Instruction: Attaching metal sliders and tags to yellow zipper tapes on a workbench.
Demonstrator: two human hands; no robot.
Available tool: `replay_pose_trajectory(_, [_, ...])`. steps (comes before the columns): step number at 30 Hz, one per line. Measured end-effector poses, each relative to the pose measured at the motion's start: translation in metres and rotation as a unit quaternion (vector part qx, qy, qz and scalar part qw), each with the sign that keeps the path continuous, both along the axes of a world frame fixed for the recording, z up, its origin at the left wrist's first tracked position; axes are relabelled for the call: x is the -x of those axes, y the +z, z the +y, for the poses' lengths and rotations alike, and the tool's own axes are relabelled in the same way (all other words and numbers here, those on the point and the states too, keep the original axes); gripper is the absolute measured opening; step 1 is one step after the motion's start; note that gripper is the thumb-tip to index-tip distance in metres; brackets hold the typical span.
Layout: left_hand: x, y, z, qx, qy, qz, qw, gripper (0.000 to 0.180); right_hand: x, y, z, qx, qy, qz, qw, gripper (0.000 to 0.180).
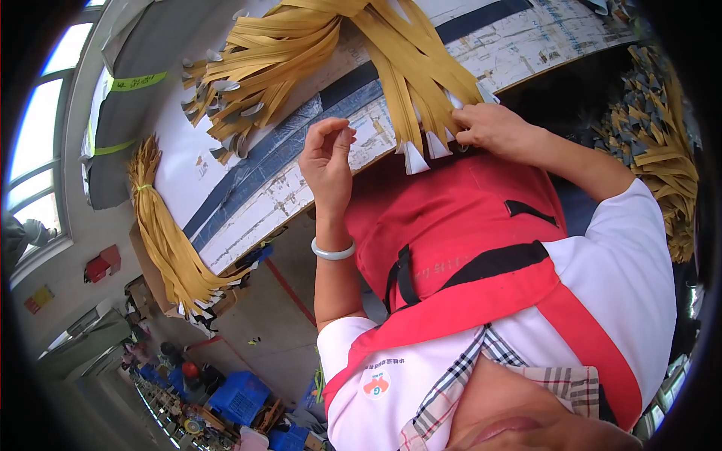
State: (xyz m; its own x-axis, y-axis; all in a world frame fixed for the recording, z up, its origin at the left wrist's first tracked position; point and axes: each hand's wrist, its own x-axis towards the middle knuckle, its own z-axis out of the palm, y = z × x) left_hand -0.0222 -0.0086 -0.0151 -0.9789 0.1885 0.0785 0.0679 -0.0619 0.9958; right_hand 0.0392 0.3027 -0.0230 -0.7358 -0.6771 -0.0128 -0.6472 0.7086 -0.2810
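A bundle of mustard-yellow zipper strips (410,68) hangs over the near edge of the worktable, white tabs at their lower ends. My right hand (492,131) is closed at the right side of this bundle, its fingertips pinching a zipper strip near its end. To the left of the strips, my left hand (329,161) is raised by the table edge. Its fingers curl in toward the thumb, and nothing shows between them. More zipper strips (282,52) fan out farther back on the table, with grey tabs at their ends.
The white worktable (278,199) has a dark blue band and worn edges. A tied zipper bundle (162,225) drapes over its left end. Many more strips (662,158) hang at the right. A red apron (459,218) covers my front. Blue crates (239,397) stand on the floor at lower left.
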Motion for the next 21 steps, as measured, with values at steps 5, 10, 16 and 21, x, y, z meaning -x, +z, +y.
replay_pose_trajectory(5, [-0.02,-0.002,0.021,0.063,-0.062,0.017,0.996,0.007,-0.002,-0.015,0.003,-0.014,0.052,0.047,0.997,0.004])
replay_pose_trajectory(10, [-0.032,-0.009,0.023,0.073,-0.085,0.008,0.994,0.008,-0.001,-0.018,0.002,0.013,0.044,0.036,0.998,0.006])
replay_pose_trajectory(16, [-0.043,-0.007,0.033,0.062,-0.109,0.001,0.992,0.009,0.0,-0.014,-0.002,-0.003,0.058,0.098,0.994,0.006])
replay_pose_trajectory(21, [-0.047,-0.007,0.033,0.072,-0.129,-0.01,0.989,0.011,0.005,-0.006,-0.011,0.018,0.08,0.082,0.993,0.008])
